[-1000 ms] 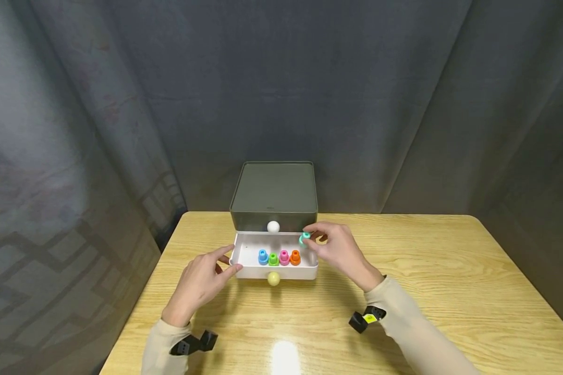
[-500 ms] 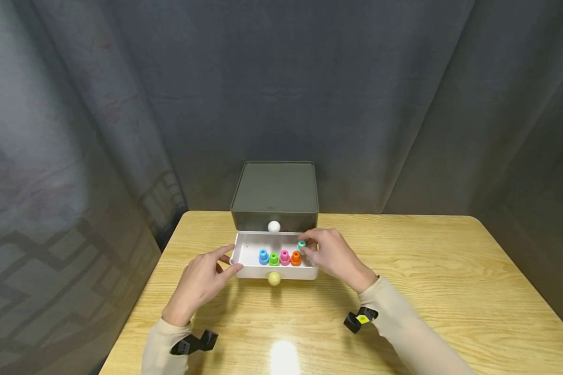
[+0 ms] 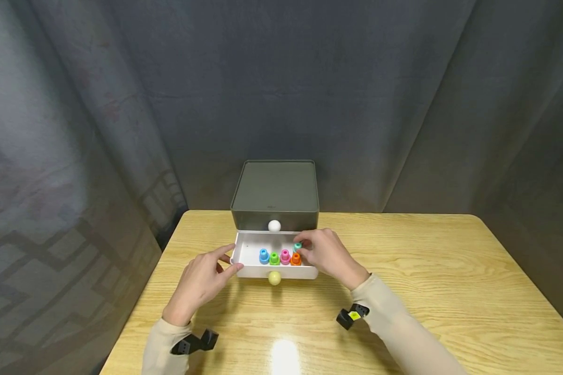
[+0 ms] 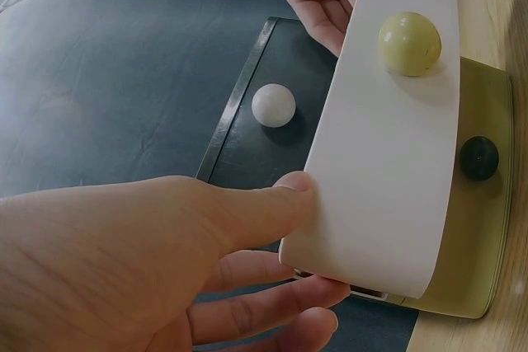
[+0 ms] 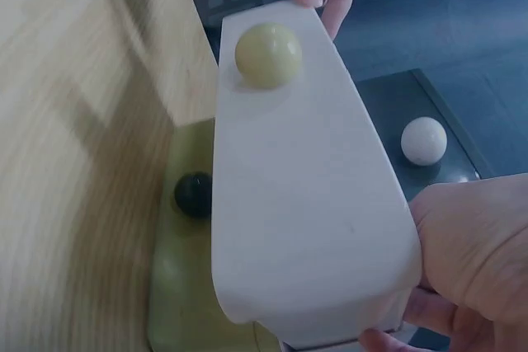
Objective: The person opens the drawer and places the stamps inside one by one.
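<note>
A white drawer (image 3: 253,272) with a yellow ball knob (image 3: 274,278) stands pulled out of a small dark-topped cabinet (image 3: 275,185). My left hand (image 3: 199,284) grips the drawer's left front corner, thumb on the top edge (image 4: 293,191) and fingers along its side. Inside the drawer, my right hand (image 3: 327,256) pinches a small teal stepped plastic peg (image 3: 297,246) between thumb and fingertips, just behind an orange one (image 3: 296,259). Matching blue (image 3: 264,256), green (image 3: 274,259) and pink (image 3: 285,257) pegs line the drawer's front. In both wrist views the drawer front hides the pegs.
Above the open drawer is a dark drawer with a white ball knob (image 3: 274,226); below is an olive one with a black knob (image 4: 478,158). The cabinet stands on a wooden table (image 3: 403,271), with grey curtains (image 3: 281,94) behind and at the sides.
My right hand has carried the teal peg from the drawer's right rear down and left to just behind the orange peg. My left hand has stayed at the drawer's corner.
</note>
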### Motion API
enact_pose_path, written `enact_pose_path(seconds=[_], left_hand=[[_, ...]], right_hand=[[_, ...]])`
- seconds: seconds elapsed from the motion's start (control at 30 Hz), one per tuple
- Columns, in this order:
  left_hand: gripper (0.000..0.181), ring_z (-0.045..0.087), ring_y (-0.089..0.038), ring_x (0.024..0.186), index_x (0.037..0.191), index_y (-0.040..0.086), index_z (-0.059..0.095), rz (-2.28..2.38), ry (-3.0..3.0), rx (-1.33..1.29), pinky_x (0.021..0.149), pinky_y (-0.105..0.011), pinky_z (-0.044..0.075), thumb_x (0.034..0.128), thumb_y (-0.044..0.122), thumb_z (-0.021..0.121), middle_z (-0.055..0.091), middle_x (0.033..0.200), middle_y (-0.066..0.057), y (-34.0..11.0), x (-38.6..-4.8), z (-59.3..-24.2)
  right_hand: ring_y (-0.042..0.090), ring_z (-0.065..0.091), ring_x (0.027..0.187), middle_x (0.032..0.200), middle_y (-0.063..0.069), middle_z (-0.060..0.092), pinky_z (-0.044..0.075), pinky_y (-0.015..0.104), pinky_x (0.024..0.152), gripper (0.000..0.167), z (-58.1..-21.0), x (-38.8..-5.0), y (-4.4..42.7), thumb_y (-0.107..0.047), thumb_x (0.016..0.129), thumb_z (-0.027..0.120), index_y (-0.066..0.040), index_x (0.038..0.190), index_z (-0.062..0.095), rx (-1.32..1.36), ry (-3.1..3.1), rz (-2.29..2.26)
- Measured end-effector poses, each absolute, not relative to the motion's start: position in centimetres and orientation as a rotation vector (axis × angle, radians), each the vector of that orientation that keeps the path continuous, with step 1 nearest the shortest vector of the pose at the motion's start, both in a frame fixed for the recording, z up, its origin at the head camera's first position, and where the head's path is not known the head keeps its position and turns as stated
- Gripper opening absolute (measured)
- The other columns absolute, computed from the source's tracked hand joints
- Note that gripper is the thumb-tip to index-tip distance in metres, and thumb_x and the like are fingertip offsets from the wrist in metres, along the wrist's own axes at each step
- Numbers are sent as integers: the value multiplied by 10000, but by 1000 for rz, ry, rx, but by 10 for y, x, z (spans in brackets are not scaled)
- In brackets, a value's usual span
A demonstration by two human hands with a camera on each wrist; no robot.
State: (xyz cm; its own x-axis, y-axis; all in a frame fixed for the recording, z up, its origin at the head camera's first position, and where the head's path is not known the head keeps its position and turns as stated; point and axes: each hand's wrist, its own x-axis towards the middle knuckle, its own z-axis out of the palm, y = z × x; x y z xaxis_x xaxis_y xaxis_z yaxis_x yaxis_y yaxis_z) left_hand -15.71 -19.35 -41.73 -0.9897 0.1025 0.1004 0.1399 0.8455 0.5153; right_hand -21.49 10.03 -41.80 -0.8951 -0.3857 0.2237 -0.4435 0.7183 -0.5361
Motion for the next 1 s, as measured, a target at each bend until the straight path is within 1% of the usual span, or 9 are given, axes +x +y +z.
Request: enact_pose_path(seconds=[0.1,0.3,0.63,0.83,0.93,1.0], left_hand=[[536,616,-100,753,1452,118,669,-835,-2949,-197,658,-307,460,981,351,775,805,1099,-83,-193,-157,-418],[541,614,-99,752,1458,121,665,-843,-2954,-195,658,-308,458,982,354,773,803,1103,-80,-191,-158,-419],[535,618,-98,751,1455,121,668,-839,-2949,-203,654,-308,461,983,351,773,804,1102,-86,-192,-159,-419],[537,620,-95,751,1457,120,666,-840,-2949,-210,659,-310,464,984,353,773,805,1103,-83,-192,-159,-418],[539,621,-95,753,1458,120,665,-835,-2951,-213,661,-311,463,984,356,773,806,1103,-81,-191,-159,-418],[540,621,-96,755,1458,120,665,-834,-2953,-215,661,-312,463,984,357,773,806,1102,-81,-191,-159,-417]], right_hand=[[67,713,759,926,31,822,589,296,707,182,-417,-216,100,-71,903,845,-83,1085,838,687,-2848,896],[49,653,702,866,6,799,537,283,659,170,-419,-217,101,-116,906,854,-100,1074,844,701,-2869,846],[59,704,752,903,15,811,579,286,691,203,-421,-217,103,-157,901,867,-99,1092,830,711,-2844,903],[100,755,822,983,36,824,620,346,773,264,-422,-215,107,-183,921,853,-76,1158,805,712,-2813,969],[113,755,858,1017,41,823,619,350,785,279,-423,-213,111,-191,924,851,-77,1173,800,738,-2777,971],[113,724,838,1022,34,819,594,334,754,283,-422,-211,114,-196,920,855,-83,1175,801,743,-2750,985]])
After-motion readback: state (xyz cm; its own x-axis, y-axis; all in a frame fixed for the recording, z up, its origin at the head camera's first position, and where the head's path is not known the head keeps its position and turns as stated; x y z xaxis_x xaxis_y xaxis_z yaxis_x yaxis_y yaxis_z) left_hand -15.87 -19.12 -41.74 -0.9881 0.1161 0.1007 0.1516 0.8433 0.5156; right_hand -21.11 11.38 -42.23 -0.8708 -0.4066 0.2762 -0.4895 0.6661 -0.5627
